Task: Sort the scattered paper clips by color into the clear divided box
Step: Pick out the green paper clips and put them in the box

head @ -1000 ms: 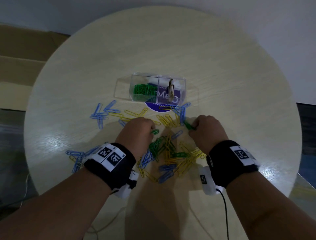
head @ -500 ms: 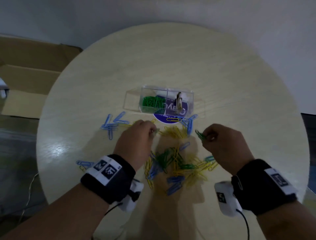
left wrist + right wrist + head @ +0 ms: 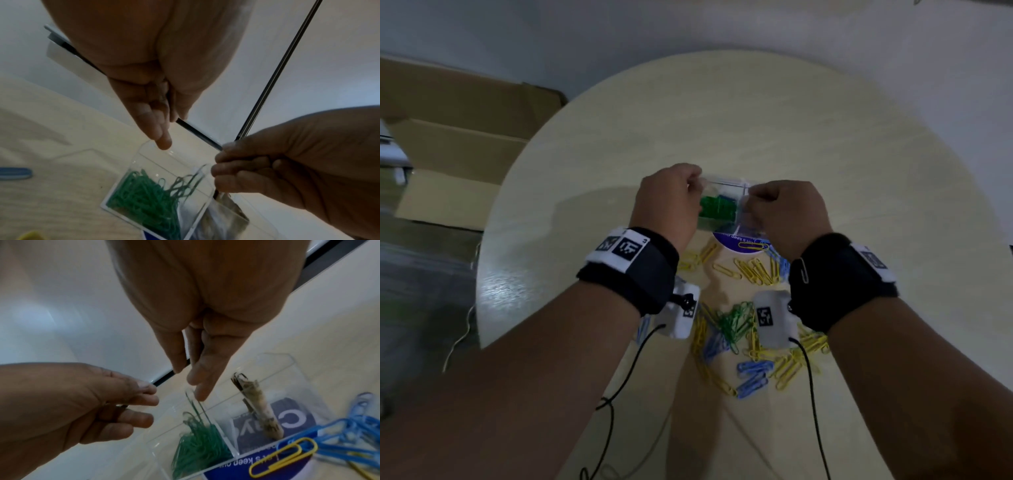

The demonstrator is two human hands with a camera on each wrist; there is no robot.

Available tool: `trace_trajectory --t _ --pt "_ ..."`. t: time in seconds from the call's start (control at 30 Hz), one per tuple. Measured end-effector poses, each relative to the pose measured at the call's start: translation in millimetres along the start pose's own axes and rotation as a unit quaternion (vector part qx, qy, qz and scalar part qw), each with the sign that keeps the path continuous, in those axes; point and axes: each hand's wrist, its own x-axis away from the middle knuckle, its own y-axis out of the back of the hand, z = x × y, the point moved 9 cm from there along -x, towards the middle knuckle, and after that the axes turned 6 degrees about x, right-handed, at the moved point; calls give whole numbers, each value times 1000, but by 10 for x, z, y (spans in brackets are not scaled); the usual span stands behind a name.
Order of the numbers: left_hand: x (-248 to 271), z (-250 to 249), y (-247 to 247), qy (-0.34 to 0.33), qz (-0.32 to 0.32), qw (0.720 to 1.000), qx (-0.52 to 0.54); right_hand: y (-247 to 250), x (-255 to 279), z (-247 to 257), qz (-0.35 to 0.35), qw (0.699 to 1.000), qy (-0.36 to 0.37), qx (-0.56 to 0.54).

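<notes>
The clear divided box (image 3: 726, 180) stands at mid-table, its left compartment holding a heap of green clips (image 3: 197, 446). Both hands hover over that compartment. My left hand (image 3: 693, 181) has its fingers curled; in the right wrist view a thin dark wire loop, seemingly a paper clip (image 3: 123, 406), shows pinched between them. My right hand (image 3: 189, 382) points down with thumb and forefinger slightly apart. A green clip (image 3: 198, 407) stands upright just under its fingertip, inside the compartment. Scattered green clips (image 3: 736, 322), yellow clips (image 3: 756, 270) and blue clips (image 3: 753, 366) lie nearer me.
The right compartment holds a mottled paper roll (image 3: 257, 407). A purple round sticker (image 3: 726, 238) lies under the box's near edge. A cardboard box (image 3: 448, 154) sits off the round table's left side. Cables (image 3: 619, 383) trail from both wrist cameras.
Both hands left the clip pile, each pinching a green clip, and moved forward over the box's green compartment. The right fingers have parted above a clip.
</notes>
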Motion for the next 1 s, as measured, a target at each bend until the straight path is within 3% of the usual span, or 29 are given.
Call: trace_trajectory --t 0.07,0.13,0.2,0.3,0.4,0.47,0.6,0.7,0.77,0.83,0.93,1.0 --pt "166 -47 124 -26 -11 1000 13 171 158 -100 -26 999 -7 -31" --pt "438 -77 158 -68 17 997 -24 287 432 -242 -21 999 -2 -36" --pt "832 -28 -16 -114 101 985 -76 327 794 -412 -10 999 19 35" --pt "1521 155 -432 -172 236 945 -145 214 1303 -629 0 983 99 156" --pt "1982 361 -642 -201 295 909 -216 -145 1674 -843 85 951 171 244" --pt "2076 473 -631 -204 297 897 -255 -360 1859 -920 138 928 190 291" --pt "2009 597 -539 -169 295 915 -217 -520 2052 -1016 199 912 147 326" --pt "1947 553 -450 -146 273 938 -158 -398 2029 -1019 180 934 128 281" --pt "1896 454 -352 -152 222 952 -146 -228 1914 -942 118 953 143 239" --pt "1898 370 -340 -170 195 945 -201 -159 1770 -848 74 951 182 239" --pt "1994 380 -440 -181 217 919 -276 -320 1581 -744 108 924 219 294" --pt "2077 438 -454 -173 231 911 -294 -419 1458 -811 141 910 202 335"
